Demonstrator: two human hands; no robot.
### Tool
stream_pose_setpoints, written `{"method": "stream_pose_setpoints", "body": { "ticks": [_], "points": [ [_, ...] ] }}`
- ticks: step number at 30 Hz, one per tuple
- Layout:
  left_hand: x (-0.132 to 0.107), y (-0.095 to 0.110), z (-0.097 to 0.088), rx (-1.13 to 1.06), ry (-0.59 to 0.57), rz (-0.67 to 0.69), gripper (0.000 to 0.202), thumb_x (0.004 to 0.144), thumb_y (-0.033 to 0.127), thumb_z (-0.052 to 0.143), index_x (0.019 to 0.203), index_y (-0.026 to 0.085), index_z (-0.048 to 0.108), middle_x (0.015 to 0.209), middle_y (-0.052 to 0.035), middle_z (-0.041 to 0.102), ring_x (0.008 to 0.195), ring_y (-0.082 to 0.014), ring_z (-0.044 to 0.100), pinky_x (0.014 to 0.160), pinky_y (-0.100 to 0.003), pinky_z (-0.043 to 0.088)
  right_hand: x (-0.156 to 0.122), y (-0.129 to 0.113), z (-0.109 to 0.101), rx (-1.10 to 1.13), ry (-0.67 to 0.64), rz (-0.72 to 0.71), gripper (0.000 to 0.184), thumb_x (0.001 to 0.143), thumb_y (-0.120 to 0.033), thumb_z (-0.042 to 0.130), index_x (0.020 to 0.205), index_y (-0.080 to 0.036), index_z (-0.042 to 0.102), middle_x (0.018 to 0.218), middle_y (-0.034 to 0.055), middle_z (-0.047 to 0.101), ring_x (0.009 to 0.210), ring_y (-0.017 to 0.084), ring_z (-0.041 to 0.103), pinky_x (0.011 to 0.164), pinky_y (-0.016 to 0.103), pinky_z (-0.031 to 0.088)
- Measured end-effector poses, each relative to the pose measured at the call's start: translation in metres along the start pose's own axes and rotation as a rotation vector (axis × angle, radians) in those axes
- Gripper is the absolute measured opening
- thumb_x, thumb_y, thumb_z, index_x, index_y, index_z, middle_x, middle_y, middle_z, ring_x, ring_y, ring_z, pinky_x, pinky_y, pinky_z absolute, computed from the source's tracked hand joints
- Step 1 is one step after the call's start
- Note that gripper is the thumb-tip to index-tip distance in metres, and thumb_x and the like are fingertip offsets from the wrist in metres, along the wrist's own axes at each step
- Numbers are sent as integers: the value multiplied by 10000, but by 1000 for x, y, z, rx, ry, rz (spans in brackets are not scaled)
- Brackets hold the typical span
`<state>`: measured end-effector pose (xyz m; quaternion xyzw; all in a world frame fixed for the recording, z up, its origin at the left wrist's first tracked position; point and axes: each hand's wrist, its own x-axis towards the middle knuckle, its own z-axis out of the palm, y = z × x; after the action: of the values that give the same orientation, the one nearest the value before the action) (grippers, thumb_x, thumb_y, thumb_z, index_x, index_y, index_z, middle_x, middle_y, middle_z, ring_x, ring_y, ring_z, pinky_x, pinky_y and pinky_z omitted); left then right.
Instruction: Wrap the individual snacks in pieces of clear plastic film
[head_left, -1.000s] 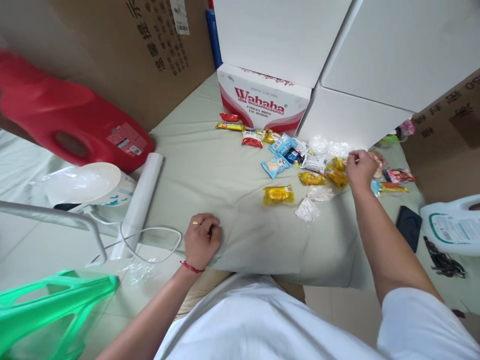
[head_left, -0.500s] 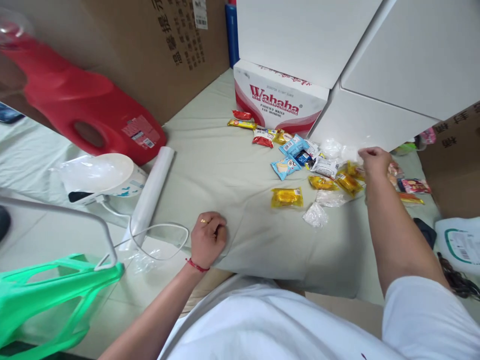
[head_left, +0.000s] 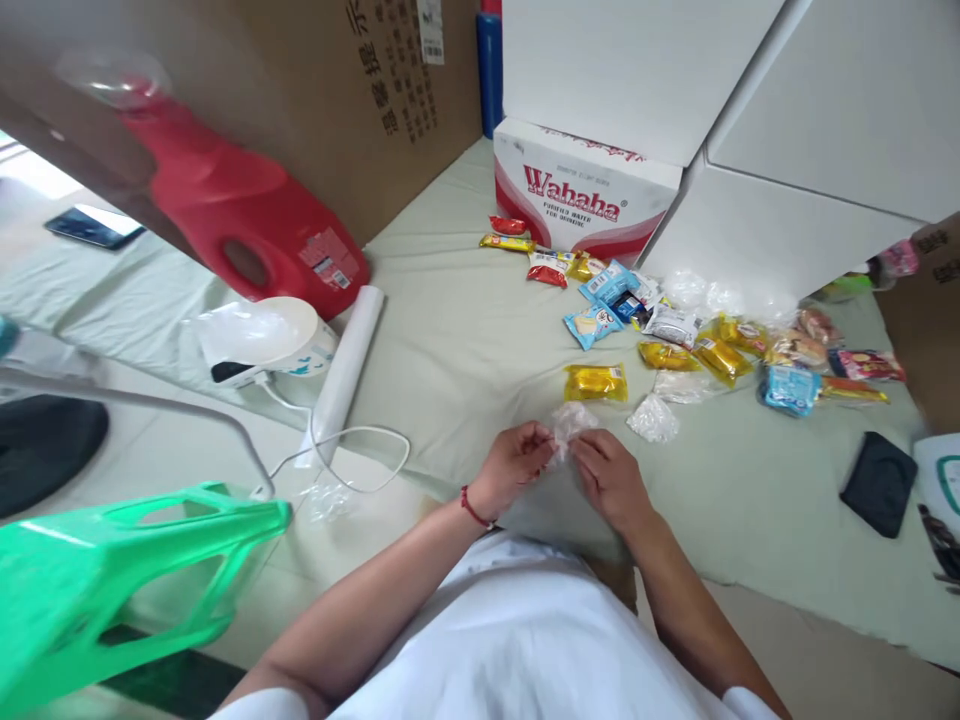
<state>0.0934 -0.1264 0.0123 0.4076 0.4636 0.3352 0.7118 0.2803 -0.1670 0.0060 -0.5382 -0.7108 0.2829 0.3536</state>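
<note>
My left hand [head_left: 511,466] and my right hand [head_left: 611,477] meet close to my body, above the front part of the pale green cloth [head_left: 450,350]. Both pinch one small crumpled clear plastic bag [head_left: 568,424] held between them, left fingers on its left edge, right fingers on its right. A yellow snack packet [head_left: 595,382] lies just beyond the bag. Another crumpled clear bag [head_left: 653,418] rests on the cloth to the right of it. Farther back, several small snack packets [head_left: 675,330] in blue, yellow, red and silver are scattered.
A Wahaha carton [head_left: 585,200] and white boxes [head_left: 787,130] stand at the back. On the left are a red jug [head_left: 240,220], a white appliance [head_left: 259,340] with cord, a white roll [head_left: 345,370] and a green plastic stool [head_left: 127,570]. A black pouch [head_left: 879,483] lies at right.
My right hand has come back from the snack pile with a clear plastic bag. My left hand has lifted off the cloth to join it. The view has swung left.
</note>
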Motion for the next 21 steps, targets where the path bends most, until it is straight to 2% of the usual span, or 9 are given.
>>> {"method": "stream_pose_setpoints", "body": {
  "ticks": [2, 5, 7, 9, 11, 14, 17, 19, 21],
  "points": [
    [2, -6, -1, 37, 65, 29, 372, 723, 520, 804, 775, 189, 641, 579, 54, 529, 505, -89, 431, 488, -224, 318, -1, -1, 3, 166, 87, 114, 264, 984, -418, 558, 1073, -299, 776, 1047, 79, 721, 939, 243, 677, 839, 397, 575],
    [0, -12, 0, 99, 127, 116, 312, 738, 479, 795, 760, 191, 675, 594, 40, 557, 536, -97, 448, 522, -228, 324, -1, -8, 4, 420, 182, 318, 355, 987, -534, 558, 1153, -282, 745, 1043, 66, 731, 843, 218, 673, 732, 348, 575],
    [-3, -14, 2, 139, 112, 188, 285, 744, 447, 808, 739, 188, 690, 636, 23, 590, 574, -98, 472, 553, -228, 344, 2, -14, 6, 463, 164, 372, 353, 917, -568, 663, 1057, -259, 758, 971, 52, 732, 806, 205, 656, 687, 309, 546],
    [-5, -14, 4, 107, 76, 203, 303, 729, 440, 838, 721, 182, 679, 643, 22, 593, 580, -93, 473, 558, -225, 346, 6, -16, 8, 485, 145, 399, 325, 847, -555, 749, 905, -235, 756, 817, 20, 696, 718, 171, 614, 642, 275, 502],
    [-4, -12, 0, -14, 62, 161, 360, 690, 451, 880, 716, 180, 645, 617, 40, 567, 556, -77, 453, 538, -213, 332, 10, -14, 7, 586, 187, 452, 333, 824, -552, 768, 818, -221, 732, 690, -13, 629, 616, 131, 536, 585, 251, 454],
    [-3, -7, -13, -218, 94, 102, 412, 665, 450, 915, 750, 181, 614, 612, 59, 549, 549, -62, 463, 521, -190, 348, 13, -8, 0, 783, 269, 554, 370, 745, -552, 836, 781, -209, 702, 629, -37, 561, 544, 95, 435, 498, 219, 381],
    [-3, -3, -22, -383, 106, 72, 406, 680, 397, 925, 800, 186, 599, 745, 41, 619, 661, -71, 570, 605, -186, 473, 10, -7, -5, 888, 292, 619, 402, 666, -522, 905, 734, -200, 673, 583, -60, 484, 499, 68, 342, 433, 194, 283],
    [-2, -2, -23, -509, 83, 32, 404, 700, 365, 917, 824, 197, 571, 814, 35, 645, 745, -95, 625, 711, -246, 567, 6, -9, -5, 905, 273, 612, 397, 659, -502, 918, 722, -196, 672, 581, -62, 479, 491, 59, 334, 430, 192, 267],
    [0, -2, -23, -625, 64, -11, 387, 728, 327, 892, 844, 209, 542, 821, 34, 651, 778, -121, 652, 769, -323, 611, 0, -9, -2, 893, 211, 584, 372, 666, -480, 921, 759, -196, 699, 616, -49, 533, 503, 64, 390, 453, 202, 302]
  ]
}}
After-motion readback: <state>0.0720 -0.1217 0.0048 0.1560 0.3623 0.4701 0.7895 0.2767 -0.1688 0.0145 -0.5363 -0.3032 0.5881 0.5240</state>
